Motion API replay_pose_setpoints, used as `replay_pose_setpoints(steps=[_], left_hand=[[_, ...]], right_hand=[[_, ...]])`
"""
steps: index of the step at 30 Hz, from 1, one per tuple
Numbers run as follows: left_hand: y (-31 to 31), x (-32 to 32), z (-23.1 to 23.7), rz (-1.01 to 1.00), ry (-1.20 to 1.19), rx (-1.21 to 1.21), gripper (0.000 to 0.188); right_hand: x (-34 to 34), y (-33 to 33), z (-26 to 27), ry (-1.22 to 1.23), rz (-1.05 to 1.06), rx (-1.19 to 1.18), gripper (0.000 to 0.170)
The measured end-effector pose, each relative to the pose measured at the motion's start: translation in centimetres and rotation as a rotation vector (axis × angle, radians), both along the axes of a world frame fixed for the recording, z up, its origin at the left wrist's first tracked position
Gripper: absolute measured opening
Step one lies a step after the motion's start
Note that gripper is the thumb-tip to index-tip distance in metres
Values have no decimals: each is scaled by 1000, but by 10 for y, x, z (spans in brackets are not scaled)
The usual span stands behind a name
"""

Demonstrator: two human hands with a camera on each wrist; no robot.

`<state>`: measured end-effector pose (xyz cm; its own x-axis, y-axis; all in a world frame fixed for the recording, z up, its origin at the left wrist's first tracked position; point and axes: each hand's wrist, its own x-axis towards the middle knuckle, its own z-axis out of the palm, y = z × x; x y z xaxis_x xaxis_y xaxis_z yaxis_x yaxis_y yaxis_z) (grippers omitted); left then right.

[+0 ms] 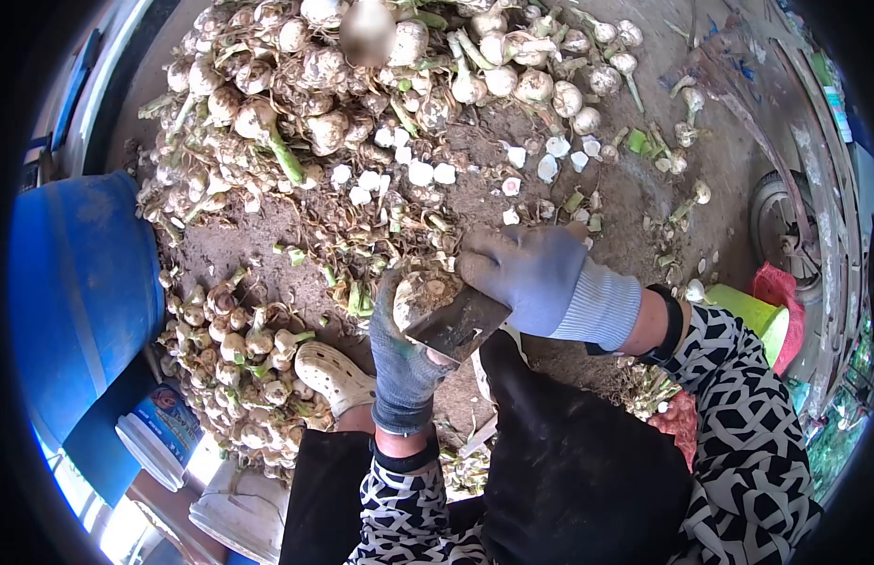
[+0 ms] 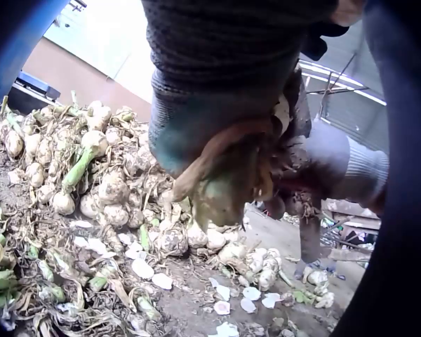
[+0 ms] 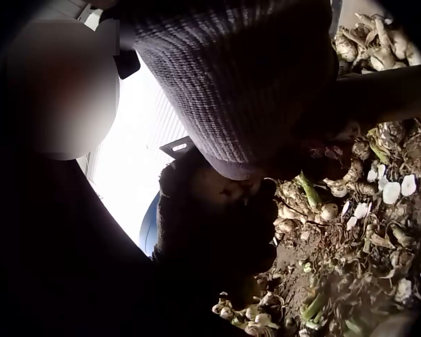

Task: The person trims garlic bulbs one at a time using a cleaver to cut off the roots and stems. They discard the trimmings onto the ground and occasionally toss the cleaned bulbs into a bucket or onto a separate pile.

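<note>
In the head view my gloved left hand (image 1: 401, 363) holds a dirty garlic bulb (image 1: 420, 294), fingers and thumb wrapped about its sides. My gloved right hand (image 1: 531, 275) grips a knife, whose handle is hidden inside the fist. Its broad dark blade (image 1: 462, 323) slants across the near side of the bulb, close to the left fingers. From the left wrist, the grey glove (image 2: 217, 98) fills the upper middle, and the right glove (image 2: 337, 158) appears beyond it. The right wrist view is mostly dark, with the ribbed cuff (image 3: 217, 84) at top.
A large heap of garlic (image 1: 315, 94) covers the far ground; a smaller pile (image 1: 239, 348) lies at left. White cut slices (image 1: 420, 173) and leafy scraps are scattered between. A blue barrel (image 1: 89, 282) and a bucket (image 1: 159, 433) stand at left, a wheel (image 1: 785, 226) at right.
</note>
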<state>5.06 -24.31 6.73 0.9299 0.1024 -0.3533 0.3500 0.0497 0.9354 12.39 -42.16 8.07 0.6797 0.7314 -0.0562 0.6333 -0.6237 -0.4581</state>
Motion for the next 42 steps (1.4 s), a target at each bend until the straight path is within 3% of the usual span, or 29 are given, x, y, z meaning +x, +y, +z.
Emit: replay_pose_setpoints(steps=[1, 2, 3, 5, 7, 8, 9, 10, 12, 13, 14, 15, 18, 19, 20, 21, 23, 25, 26, 27, 29, 31, 32, 33, 35, 37, 39, 41, 42], left_hand=[[-2, -2, -1, 39, 8, -141, 82], [2, -9, -11, -37, -111, 63, 82], [7, -12, -18, -39, -106, 58, 82], [14, -11, -24, -110, 29, -30, 81], [3, -12, -10, -212, -55, -43, 77], [-6, -22, 8, -283, -116, -59, 74], [-13, -21, 17, -328, -210, -57, 70], [-17, -16, 19, -153, 80, -548, 70], [-4, -8, 9, -203, 152, -478, 67], [-4, -2, 8, -254, 63, -260, 70], [-2, 2, 6, -290, -19, -44, 77], [6, 11, 1, -446, -334, 428, 85], [8, 3, -3, -384, -180, 442, 79], [11, -1, -10, -216, 137, -60, 75], [11, -2, -10, -36, 451, -562, 71], [-3, -9, -11, 29, 0, -206, 60], [-5, -11, -1, 118, 106, -313, 50], [-5, -8, -7, 61, -9, -279, 48], [-5, -6, -9, 12, -118, -236, 46], [-4, -6, 5, -49, -51, -255, 53], [-9, 0, 33, 14, -162, -169, 61], [29, -5, 34, -9, -338, 4, 60], [68, -6, 35, 16, -388, 198, 55], [96, -16, 49, 224, -250, 334, 46], [173, -29, 56, 473, -22, 930, 30], [265, -70, 42, 300, -153, 1434, 31], [223, -48, 49, 403, -104, 1320, 32], [173, -22, 29, 423, -50, 950, 35], [148, -6, 22, 309, 66, 776, 36]], right_hand=[[-4, 0, -11, -25, -50, 44, 32], [-8, -1, -21, -49, -101, 87, 34], [-10, 1, -29, -45, -103, 81, 34], [-13, 5, -48, 195, -151, 45, 31], [3, -13, -145, 367, -254, -361, 26], [-6, -13, -119, 397, -242, -359, 26], [5, -16, -94, 591, -411, -180, 26], [14, -19, -74, 775, -597, 5, 26], [-1, -27, -53, 1119, -652, 101, 31], [-2, -28, -39, 1311, -658, 145, 31], [-18, -27, -58, 1144, -632, 434, 30], [-28, -20, -65, 970, -595, 708, 29], [-21, -21, -40, 1096, -615, 524, 25], [-17, -20, -35, 1214, -581, 400, 24], [-21, -12, -38, 866, -460, 553, 24], [-21, -13, -35, 861, -468, 556, 24], [-16, -15, -19, 533, -509, 688, 22], [-13, -27, -33, 404, -463, 611, 28], [-12, -32, -38, 436, -431, 362, 31], [-13, -37, -46, 464, -404, 113, 35], [-18, -52, -117, 532, -382, -283, 40], [-16, -76, -123, 570, -545, -264, 36], [-17, -85, -119, 482, -662, -115, 33], [-6, -92, -106, 558, -786, -110, 33], [16, -114, -104, 189, -819, -148, 35], [57, -128, -95, 351, -967, -189, 35], [100, -129, -94, 334, -926, -249, 36], [140, -123, -100, 356, -909, -211, 34], [158, -113, -83, 452, -810, -397, 34]])
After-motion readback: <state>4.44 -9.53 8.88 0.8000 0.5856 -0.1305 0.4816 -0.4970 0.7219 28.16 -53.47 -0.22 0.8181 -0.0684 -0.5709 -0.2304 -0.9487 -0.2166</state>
